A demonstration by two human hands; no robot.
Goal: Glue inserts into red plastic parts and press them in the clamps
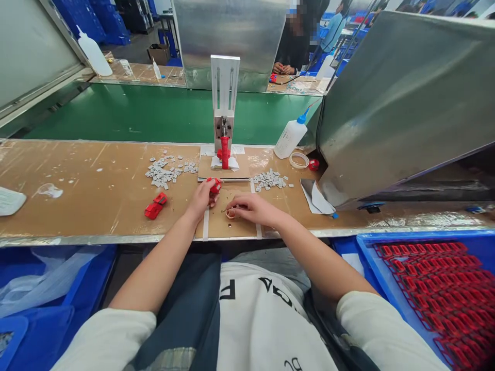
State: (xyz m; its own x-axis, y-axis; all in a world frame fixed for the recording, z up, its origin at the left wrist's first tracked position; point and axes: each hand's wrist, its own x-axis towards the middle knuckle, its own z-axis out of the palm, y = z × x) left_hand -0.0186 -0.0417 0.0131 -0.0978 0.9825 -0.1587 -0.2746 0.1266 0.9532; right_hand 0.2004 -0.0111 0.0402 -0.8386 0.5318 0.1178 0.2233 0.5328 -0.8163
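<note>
My left hand is closed around a red toy car part in front of the press. Close by on the right, my right hand has its fingers bent together over a small tan ring-shaped item; what sits between the fingertips is hidden. A tiny dark piece lies just below that ring. Two more red toy car parts rest on the brown bench, left of my left hand. Behind the hands stands a hand press with a red handle.
Small grey flat pieces lie in a left pile and a right pile. A white squeeze bottle, tape roll and metal housing are on the right. A blue bin holds red parts. Beyond the green belt is another person.
</note>
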